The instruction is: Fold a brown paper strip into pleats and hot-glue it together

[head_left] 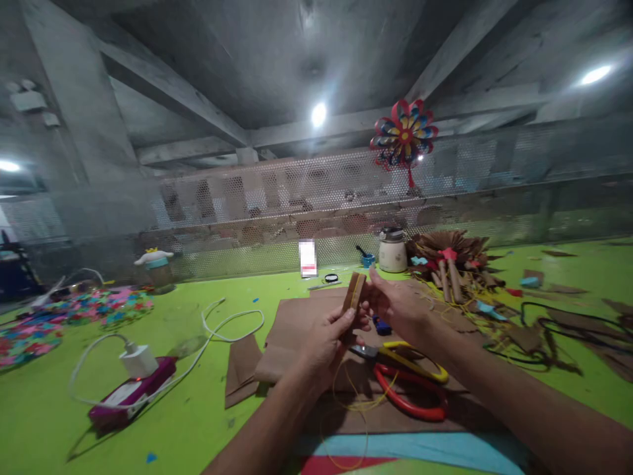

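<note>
A narrow folded strip of brown paper [355, 292] stands up from my left hand [330, 336], whose thumb and fingers are closed on it. Yellow thread [357, 402] runs along the strip and hangs in loops below. My right hand [393, 305] is just right of the strip, its thumb raised and its fingertips near the strip's edge; what these fingertips hold, if anything, is too small to tell. Scissors with one red and one yellow handle [413, 390] lie under my wrists on brown paper sheets [291, 320]. A small blue object [381, 325] lies behind them.
On the left are a purple power strip [133, 398] with a white cable [192, 366] and colourful paper cutouts [113, 307]. Brown paper bundles [450, 264], a jar [392, 252] and dark cord [548, 323] sit at the right. A phone-like screen [307, 258] stands behind.
</note>
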Demonstrator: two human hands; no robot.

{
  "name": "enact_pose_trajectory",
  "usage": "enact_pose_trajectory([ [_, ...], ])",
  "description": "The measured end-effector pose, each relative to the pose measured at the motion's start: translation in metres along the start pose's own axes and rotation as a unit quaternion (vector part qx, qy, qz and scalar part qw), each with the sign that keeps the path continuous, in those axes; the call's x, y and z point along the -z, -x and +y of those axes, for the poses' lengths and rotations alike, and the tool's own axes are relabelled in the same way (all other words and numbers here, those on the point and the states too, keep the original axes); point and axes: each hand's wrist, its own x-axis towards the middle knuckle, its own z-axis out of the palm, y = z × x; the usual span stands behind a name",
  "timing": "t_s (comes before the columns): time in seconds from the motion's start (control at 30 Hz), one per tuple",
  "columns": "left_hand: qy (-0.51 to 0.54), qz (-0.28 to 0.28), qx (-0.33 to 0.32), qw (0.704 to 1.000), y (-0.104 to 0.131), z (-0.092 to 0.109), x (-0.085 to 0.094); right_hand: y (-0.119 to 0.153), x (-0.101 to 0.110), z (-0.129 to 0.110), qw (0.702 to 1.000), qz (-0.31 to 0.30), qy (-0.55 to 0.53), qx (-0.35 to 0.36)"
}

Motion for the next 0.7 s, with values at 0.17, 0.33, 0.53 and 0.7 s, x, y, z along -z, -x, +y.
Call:
enact_pose_trajectory([
  [0.17,0.035,0.012,-0.006,0.999,0.003,0.009,-0.004,0.002,0.000,-0.005,0.995,-0.079,-0.054,-0.027],
  [0.33,0.042,-0.001,-0.015,0.999,0.004,0.010,-0.003,0.002,0.000,0.000,0.999,-0.012,-0.029,0.005],
  [0.53,0.050,-0.059,-0.016,0.997,0.009,0.016,-0.005,0.006,-0.001,-0.004,0.996,-0.083,-0.034,0.012],
  [0.7,0.039,-0.079,-0.003,0.996,0.010,0.016,-0.005,0.008,-0.001,-0.006,0.996,-0.089,0.018,0.012],
])
